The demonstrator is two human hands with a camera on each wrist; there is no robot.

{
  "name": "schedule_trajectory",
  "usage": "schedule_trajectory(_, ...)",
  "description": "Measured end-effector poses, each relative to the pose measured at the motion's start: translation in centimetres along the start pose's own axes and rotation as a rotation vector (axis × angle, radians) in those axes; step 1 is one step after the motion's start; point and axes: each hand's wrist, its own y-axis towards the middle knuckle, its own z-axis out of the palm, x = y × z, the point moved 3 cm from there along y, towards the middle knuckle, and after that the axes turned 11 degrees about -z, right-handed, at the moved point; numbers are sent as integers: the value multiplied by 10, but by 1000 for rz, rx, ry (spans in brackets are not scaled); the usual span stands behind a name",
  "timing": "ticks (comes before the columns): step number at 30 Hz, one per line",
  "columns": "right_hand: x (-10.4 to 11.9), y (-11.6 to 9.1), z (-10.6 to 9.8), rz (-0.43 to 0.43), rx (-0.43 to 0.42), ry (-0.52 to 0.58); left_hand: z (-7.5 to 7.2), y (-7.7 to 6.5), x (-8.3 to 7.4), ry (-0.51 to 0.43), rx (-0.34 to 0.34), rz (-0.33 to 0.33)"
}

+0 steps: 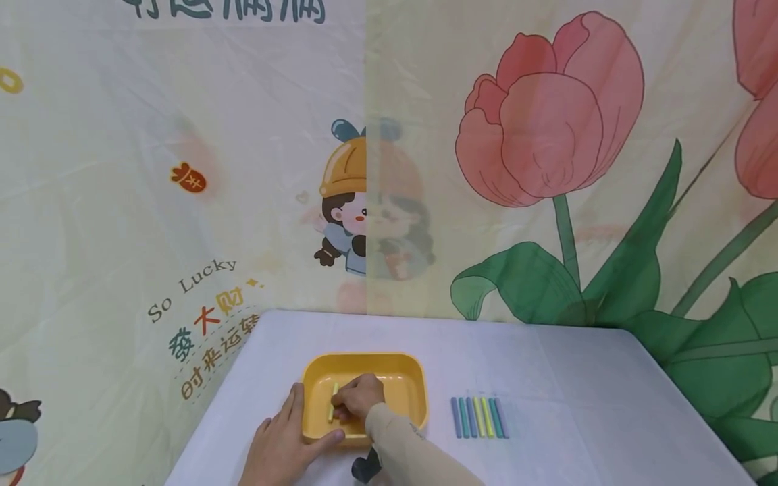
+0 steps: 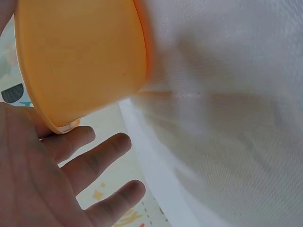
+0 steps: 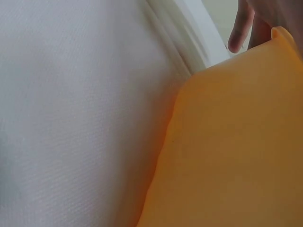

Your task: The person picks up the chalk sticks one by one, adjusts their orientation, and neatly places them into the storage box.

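In the head view a yellow tray stands on the white-covered table. My left hand is at its front left corner, straight fingers along the left side and thumb at the front rim. The left wrist view shows these fingers spread beside the tray wall. My right hand reaches inside the tray, its curled fingers pinching a thin yellow-green stick near the left wall. In the right wrist view the tray's outer wall hides that hand's fingertips.
Several thin sticks in blue, teal and yellow-green lie side by side in a row to the right of the tray. A black object shows under the right sleeve. Behind the table's back edge hangs a printed cloth.
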Motion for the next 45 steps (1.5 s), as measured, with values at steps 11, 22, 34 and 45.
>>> schedule_trajectory(11,2,-5,-5,9,23,23,2,1,-1,-7,29,-31)
schedule_trajectory(22,1,-6,-13,-67,57,-31,2,0,0,-16,15,-10)
schedule_trajectory(34,-2,-12,-48,-126,116,-55,0,-1,-1,-20,29,-30)
schedule_trajectory(45,2,-18,-72,-133,109,-72,-1,-4,-2,-13,20,-5)
